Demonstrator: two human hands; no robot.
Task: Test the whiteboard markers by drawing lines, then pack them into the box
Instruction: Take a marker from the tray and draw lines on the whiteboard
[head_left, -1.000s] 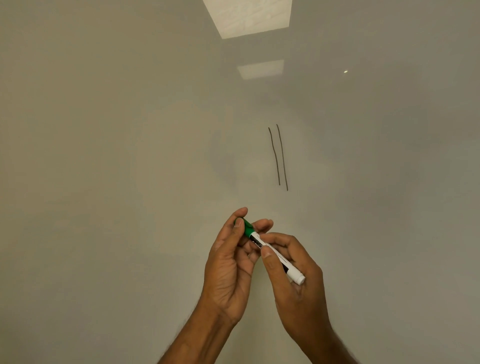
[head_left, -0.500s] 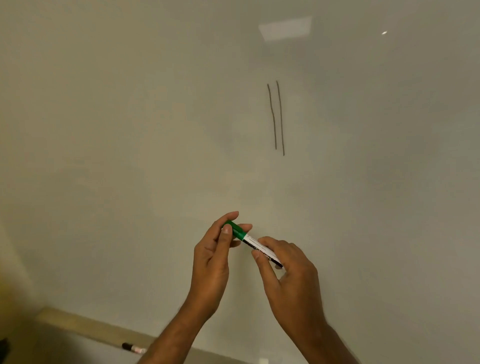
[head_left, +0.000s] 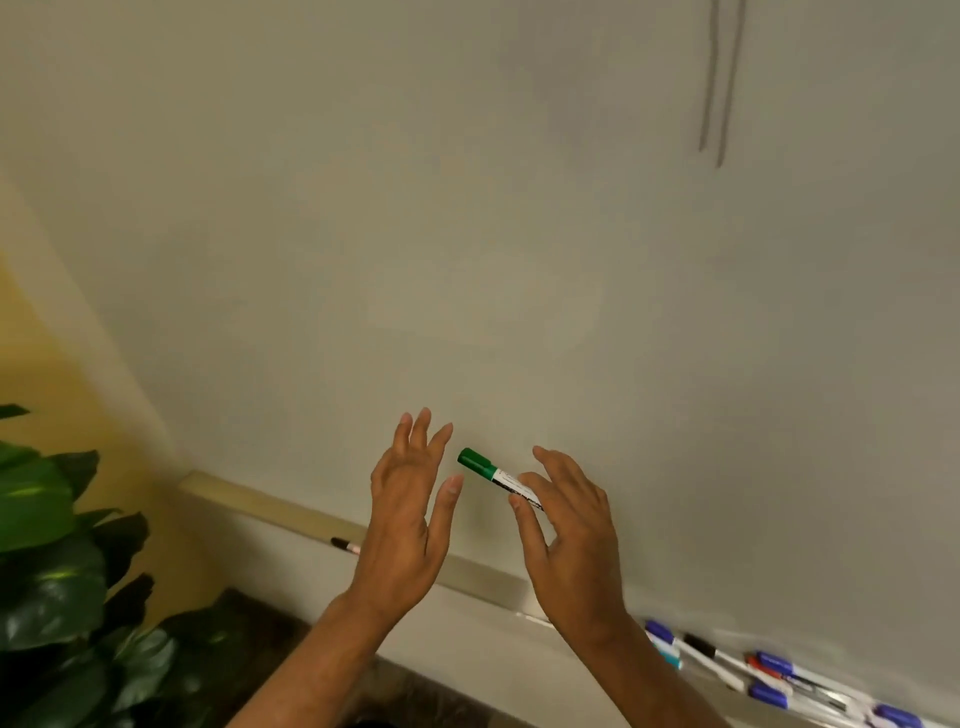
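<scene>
**Q:** Which edges bounded the work area?
**A:** The whiteboard (head_left: 467, 234) ended at its tray ledge (head_left: 249, 499), below both hands. A plant (head_left: 47, 519) stood at left. Bare board extended upward to two drawn lines (head_left: 719, 104). Spare markers (head_left: 774, 665) lay on the ledge at right.

**Q:** Marker orientation?
**A:** The green marker (head_left: 485, 467) was between the hands, before the board. Its long axis ran diagonally, with the capped end up-left and the barrel down-right.

**Q:** Hand condition?
**A:** The left hand (head_left: 405, 509) was released, fingers straight and spread, clear of the cap. The right hand (head_left: 571, 525) appeared to pinch the barrel under its thumb, though blur obscured finger contact.
</scene>
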